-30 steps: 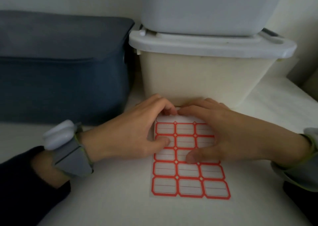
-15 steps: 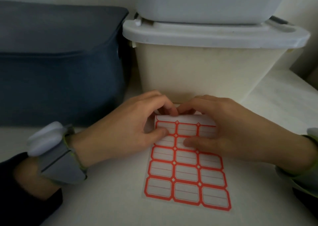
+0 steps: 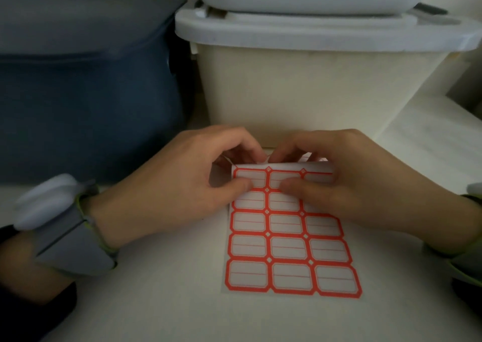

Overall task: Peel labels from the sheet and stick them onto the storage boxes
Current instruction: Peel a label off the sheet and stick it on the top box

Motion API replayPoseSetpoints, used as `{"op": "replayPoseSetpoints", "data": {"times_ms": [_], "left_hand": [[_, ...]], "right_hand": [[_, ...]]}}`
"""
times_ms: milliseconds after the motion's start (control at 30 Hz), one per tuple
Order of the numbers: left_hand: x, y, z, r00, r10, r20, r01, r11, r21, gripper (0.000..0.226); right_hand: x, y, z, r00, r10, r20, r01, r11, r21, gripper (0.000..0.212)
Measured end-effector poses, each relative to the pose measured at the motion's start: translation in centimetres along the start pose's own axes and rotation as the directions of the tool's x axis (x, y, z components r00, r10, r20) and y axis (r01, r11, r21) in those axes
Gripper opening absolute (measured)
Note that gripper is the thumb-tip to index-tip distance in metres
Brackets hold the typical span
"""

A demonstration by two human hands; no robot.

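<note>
Left hand [image 3: 182, 185] and right hand [image 3: 347, 182] low, palms down, fingers curled, tips nearly touching — apparently pinching

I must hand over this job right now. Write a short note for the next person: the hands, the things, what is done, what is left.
Left hand: pinching the far edge of the label sheet.
Right hand: pinching the same edge, thumb pressing on the sheet.
Sheet lies on the white table, before the cream storage box; blue storage box at left.
Done: no label visible on either box.
Left: peel, stick.
</note>
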State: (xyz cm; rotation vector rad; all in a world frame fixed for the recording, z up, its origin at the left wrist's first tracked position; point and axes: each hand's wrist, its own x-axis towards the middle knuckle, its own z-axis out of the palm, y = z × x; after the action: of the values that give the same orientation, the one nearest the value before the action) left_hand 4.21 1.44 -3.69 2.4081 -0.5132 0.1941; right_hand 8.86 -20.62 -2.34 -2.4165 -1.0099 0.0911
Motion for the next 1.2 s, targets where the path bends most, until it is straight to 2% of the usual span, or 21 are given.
{"op": "replayPoseSetpoints", "data": {"times_ms": [367,1200], "left_hand": [[-0.11,0.15,-0.02,0.999,0.035,-0.022,-0.033,0.997,0.076,0.021],[-0.06,0.11,0.02,0.999,0.042,-0.028,-0.041,0.997,0.062,0.015]], "right_hand": [[0.11,-0.09,0.38,1.0,0.029,-0.006,-0.029,0.999,0.016,0.018],[0.18,-0.08,0.75,0.997,0.05,-0.056,-0.048,0.998,0.048,0.013]]}}
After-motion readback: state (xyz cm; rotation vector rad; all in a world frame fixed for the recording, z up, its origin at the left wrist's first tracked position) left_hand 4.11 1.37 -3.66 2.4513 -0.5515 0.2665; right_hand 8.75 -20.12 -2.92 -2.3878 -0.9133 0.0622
